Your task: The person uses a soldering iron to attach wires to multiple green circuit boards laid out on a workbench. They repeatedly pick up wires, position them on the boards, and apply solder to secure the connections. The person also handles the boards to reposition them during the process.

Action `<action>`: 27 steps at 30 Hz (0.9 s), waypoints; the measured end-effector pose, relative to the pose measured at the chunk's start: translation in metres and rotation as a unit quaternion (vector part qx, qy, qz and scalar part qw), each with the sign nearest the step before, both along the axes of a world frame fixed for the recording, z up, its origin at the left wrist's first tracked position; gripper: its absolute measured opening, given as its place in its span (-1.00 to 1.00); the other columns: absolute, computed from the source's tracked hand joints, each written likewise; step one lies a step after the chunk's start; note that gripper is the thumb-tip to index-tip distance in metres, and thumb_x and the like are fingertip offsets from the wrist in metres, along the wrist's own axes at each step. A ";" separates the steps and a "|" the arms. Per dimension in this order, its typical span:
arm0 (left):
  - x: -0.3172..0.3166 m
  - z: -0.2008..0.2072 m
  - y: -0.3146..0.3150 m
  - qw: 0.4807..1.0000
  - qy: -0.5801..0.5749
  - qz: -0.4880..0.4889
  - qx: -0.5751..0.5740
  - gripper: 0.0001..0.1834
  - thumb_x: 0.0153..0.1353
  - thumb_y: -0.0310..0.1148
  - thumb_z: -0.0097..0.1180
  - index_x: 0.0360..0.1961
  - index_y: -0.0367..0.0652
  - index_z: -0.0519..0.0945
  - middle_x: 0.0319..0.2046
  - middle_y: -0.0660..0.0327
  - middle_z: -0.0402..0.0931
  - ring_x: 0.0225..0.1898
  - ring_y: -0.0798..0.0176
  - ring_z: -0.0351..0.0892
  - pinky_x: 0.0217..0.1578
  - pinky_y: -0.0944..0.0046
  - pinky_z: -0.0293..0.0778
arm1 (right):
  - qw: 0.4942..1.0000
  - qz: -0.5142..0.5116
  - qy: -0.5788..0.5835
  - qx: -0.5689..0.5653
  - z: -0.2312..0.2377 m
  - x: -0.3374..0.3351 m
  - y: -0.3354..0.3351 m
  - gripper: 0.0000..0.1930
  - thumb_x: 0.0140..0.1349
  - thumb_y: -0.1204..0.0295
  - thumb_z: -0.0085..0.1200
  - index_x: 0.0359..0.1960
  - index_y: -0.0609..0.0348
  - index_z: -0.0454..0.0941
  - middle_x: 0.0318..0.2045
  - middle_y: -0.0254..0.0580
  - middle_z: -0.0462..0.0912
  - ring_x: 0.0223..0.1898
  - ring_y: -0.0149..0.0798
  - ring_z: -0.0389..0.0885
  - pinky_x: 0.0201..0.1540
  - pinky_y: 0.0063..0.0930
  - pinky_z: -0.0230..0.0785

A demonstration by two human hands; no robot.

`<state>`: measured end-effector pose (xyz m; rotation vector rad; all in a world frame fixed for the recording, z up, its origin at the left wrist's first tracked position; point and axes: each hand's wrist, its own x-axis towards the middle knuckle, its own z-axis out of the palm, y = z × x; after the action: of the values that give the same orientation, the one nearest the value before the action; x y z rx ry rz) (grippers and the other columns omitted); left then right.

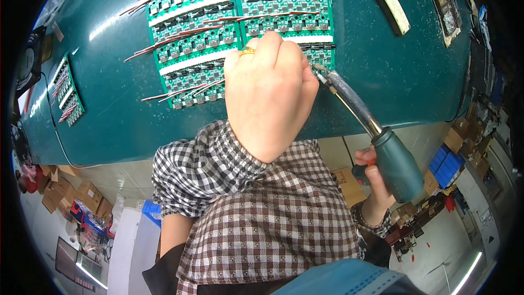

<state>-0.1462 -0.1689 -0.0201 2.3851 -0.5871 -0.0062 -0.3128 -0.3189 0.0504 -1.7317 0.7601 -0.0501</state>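
Note:
My left hand lies over the right-hand panel of green circuit boards, its fingers curled and closed. Whatever they pinch is hidden from view. In my right hand I grip a soldering iron by its dark green handle; a thin guide tube runs along its metal shaft. The iron's tip meets the panel's lower right edge, close beside my left fingertips. A second panel of boards adjoins on the left. Thin red and white wires lie across both panels in bundles.
On the green tabletop, a smaller circuit board panel with wires lies at the left. A curved black and pale strip is at the far right, near a worn, dirty tray. Cardboard boxes stand on the floor beyond the table edge.

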 end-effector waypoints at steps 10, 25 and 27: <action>0.000 -0.001 0.000 1.000 -0.004 -0.003 -0.005 -0.83 -0.17 -0.50 0.20 -0.55 -0.09 0.44 -0.57 0.31 0.34 -0.45 0.23 0.40 -0.41 0.24 0.19 | 0.999 0.026 -0.018 -0.033 0.002 -0.004 -0.003 -0.49 -0.09 0.42 0.36 -0.14 0.46 0.42 -0.42 -0.01 0.61 -0.36 -0.21 0.64 -0.26 -0.36 0.54; 0.000 0.002 0.002 1.000 0.018 -0.019 -0.007 -0.84 -0.14 -0.49 0.20 -0.54 -0.09 0.44 -0.58 0.32 0.33 -0.48 0.27 0.38 -0.43 0.25 0.19 | 0.990 -0.120 -0.053 0.046 -0.005 0.003 -0.006 -0.56 0.05 0.25 0.16 -0.20 0.43 0.45 -0.42 -0.07 0.55 -0.38 -0.16 0.62 -0.37 -0.40 0.55; 0.001 0.003 0.000 0.999 0.022 -0.025 -0.009 -0.84 -0.14 -0.49 0.19 -0.55 -0.09 0.44 -0.58 0.31 0.33 -0.49 0.27 0.38 -0.44 0.26 0.20 | 0.988 -0.137 -0.066 0.034 -0.009 0.005 -0.008 -0.52 0.12 0.20 0.08 -0.13 0.45 0.39 -0.44 -0.10 0.51 -0.44 -0.23 0.59 -0.46 -0.48 0.53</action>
<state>-0.1454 -0.1690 -0.0168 2.3460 -0.6246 -0.0742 -0.3079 -0.3266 0.0413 -1.5326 0.8860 -0.3204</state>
